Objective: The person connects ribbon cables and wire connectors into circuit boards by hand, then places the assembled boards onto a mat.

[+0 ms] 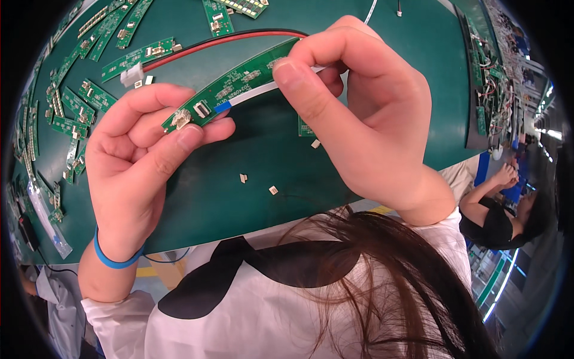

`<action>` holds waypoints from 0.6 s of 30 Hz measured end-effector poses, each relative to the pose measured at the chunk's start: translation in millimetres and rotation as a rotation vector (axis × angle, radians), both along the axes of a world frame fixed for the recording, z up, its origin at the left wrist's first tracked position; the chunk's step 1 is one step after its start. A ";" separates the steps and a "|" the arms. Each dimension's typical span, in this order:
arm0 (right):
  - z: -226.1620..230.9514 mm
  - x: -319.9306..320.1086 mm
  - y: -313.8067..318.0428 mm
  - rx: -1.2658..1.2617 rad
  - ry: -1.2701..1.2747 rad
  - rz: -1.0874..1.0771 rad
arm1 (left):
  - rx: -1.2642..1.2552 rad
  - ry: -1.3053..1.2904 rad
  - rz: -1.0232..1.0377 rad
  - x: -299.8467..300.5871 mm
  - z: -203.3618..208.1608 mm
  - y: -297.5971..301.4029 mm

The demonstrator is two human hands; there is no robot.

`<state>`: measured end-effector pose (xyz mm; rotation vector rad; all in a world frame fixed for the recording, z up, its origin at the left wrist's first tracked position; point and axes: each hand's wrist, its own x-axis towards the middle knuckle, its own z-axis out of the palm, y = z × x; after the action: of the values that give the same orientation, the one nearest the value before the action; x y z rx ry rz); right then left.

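A narrow green circuit board (239, 76) is held up between both hands, tilted with its right end higher. My left hand (140, 140) pinches its lower end, thumb beside a cream connector (180, 118). Closed over the upper end is my right hand (359, 102), with the thumb pressed on the board and on a white flat ribbon cable (257, 93). The ribbon's blue end (223, 107) lies close to a small socket (202, 109) on the board; whether it is seated I cannot tell. A red and black wire pair (227, 40) runs from my right fingers to a white plug (131, 75).
Several loose circuit boards (78, 107) lie on the green table (239, 215) at the left. Small cream connector pieces (273, 190) rest near the front edge. Boards with wires (496, 90) are heaped at the right edge. Another person (508, 209) sits at the right.
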<state>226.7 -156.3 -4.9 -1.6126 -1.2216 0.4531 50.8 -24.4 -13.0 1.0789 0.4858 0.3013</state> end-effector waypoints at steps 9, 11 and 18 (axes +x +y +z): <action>-6.6 -3.9 5.0 0.126 0.022 -0.005 | 0.020 0.034 -0.018 1.8 -1.2 -2.8; -5.9 -4.7 4.7 0.125 0.020 -0.006 | 0.022 0.037 -0.014 1.3 -1.3 -2.9; -5.2 -2.0 0.5 0.114 0.000 -0.016 | 0.022 0.083 0.007 1.9 1.6 -5.0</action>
<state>224.7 -155.8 -10.2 -1.5242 -1.2126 0.3671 52.7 -29.4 -11.3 1.1140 0.5613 0.2692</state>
